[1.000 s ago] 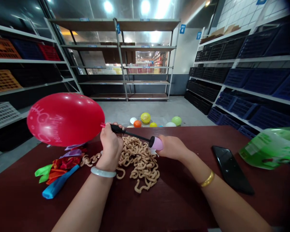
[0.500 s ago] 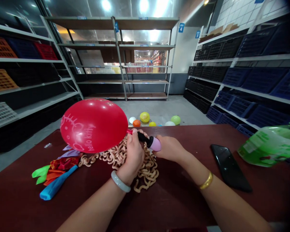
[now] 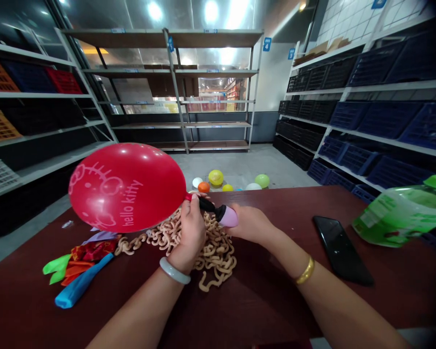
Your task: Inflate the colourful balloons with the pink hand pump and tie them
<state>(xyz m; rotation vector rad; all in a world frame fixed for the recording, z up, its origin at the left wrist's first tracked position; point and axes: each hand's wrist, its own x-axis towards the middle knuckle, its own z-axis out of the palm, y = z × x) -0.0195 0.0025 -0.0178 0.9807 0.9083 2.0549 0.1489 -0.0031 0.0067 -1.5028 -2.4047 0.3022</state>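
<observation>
A large red balloon [image 3: 127, 189] with pale "hello kitty" print hangs at the left, filled with air. At its neck, my left hand [image 3: 193, 224] is closed, pinching it round the tip of a hand balloon pump [image 3: 228, 216] with a black front and a pink body. My right hand [image 3: 252, 224] is wrapped round the pump's rear end, partly hiding it. Under my hands lies a heap of curled, beige snack-like pieces [image 3: 218, 259]. To the left are limp balloons: a blue one [image 3: 82, 283], a green one [image 3: 56, 266] and a patterned red one [image 3: 94, 249].
On the dark red table [image 3: 276, 300], a black phone [image 3: 341, 249] and a green-capped bottle-like pack [image 3: 396, 215] lie at the right. Several inflated balloons, one yellow [image 3: 215, 177], rest on the floor beyond. Shelves [image 3: 214, 72] and blue crates [image 3: 359, 155] surround the table.
The red balloon looks larger and has turned, showing more of its print. Both hands and the pump sit slightly further left in view, as the whole scene has shifted a little.
</observation>
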